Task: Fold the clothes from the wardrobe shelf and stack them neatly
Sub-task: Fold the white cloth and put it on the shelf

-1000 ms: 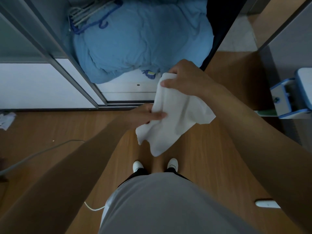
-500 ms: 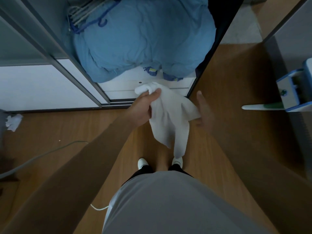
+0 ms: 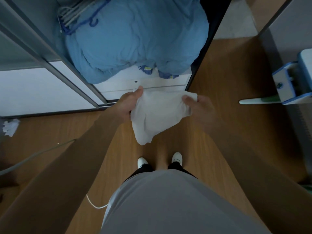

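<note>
Person in grey top (image 3: 168, 203) stands on wood floor (image 3: 228, 115), white shoes (image 3: 176, 157) pointing at the wardrobe. Thin white cable (image 3: 94, 204) lies on the floor by the body's left side.

Out in front, above the shoes, white garment (image 3: 157, 115) is held in the air between both hands, well clear of the floor. Its top edge is spread across and the rest hangs crumpled down to a point.
- Left hand (image 3: 130, 105) grip: thumb and fingers pinch the top left corner.
- Right hand (image 3: 200, 107) grip: thumb on the front of the top right corner, fingers behind the cloth, holding it.

Crumpled white paper (image 3: 11, 127) on the floor far left. Blue-and-white plastic unit (image 3: 290, 85) far right, can't tell what it is.

Past the hands is the white drawer front (image 3: 152, 85) of the open wardrobe. Above it a big blue bedding bundle (image 3: 135, 39) fills the shelf, with a small blue patterned cloth (image 3: 146, 70) poking out underneath. Hangers (image 3: 79, 14) sit at the back left, beside the bundle.
</note>
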`<action>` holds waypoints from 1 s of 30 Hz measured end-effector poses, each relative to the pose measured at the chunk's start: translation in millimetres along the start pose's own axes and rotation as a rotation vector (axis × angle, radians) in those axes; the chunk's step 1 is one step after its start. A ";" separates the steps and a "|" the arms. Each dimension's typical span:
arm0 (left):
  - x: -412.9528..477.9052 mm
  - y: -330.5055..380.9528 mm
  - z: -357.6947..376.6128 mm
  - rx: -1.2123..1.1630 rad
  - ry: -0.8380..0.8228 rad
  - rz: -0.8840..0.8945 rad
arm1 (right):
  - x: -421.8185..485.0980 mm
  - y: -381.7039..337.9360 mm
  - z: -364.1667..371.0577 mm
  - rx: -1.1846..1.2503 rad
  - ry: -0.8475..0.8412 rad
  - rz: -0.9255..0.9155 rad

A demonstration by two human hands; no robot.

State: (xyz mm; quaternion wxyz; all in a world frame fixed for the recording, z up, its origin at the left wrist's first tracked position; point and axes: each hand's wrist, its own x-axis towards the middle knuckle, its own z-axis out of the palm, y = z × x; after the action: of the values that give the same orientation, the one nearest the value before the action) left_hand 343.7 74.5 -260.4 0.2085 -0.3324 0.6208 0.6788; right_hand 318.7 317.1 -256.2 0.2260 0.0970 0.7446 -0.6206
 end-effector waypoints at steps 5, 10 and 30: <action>-7.6 -20.1 -2.7 -0.199 -0.437 0.103 | 4.7 -7.3 -3.0 0.244 -0.007 0.078; -3.9 -40.7 14.5 0.064 -0.341 0.145 | 7.8 -6.8 -9.5 0.349 0.000 0.174; -14.7 -7.6 21.2 -0.345 -0.329 -0.003 | -15.7 5.7 32.8 0.158 0.051 0.002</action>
State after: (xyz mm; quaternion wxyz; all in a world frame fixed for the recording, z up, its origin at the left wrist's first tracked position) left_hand 355.1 98.3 -255.2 0.2478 -0.2489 0.4528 0.8195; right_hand 342.0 288.7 -258.3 0.1992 0.1312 0.6986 -0.6746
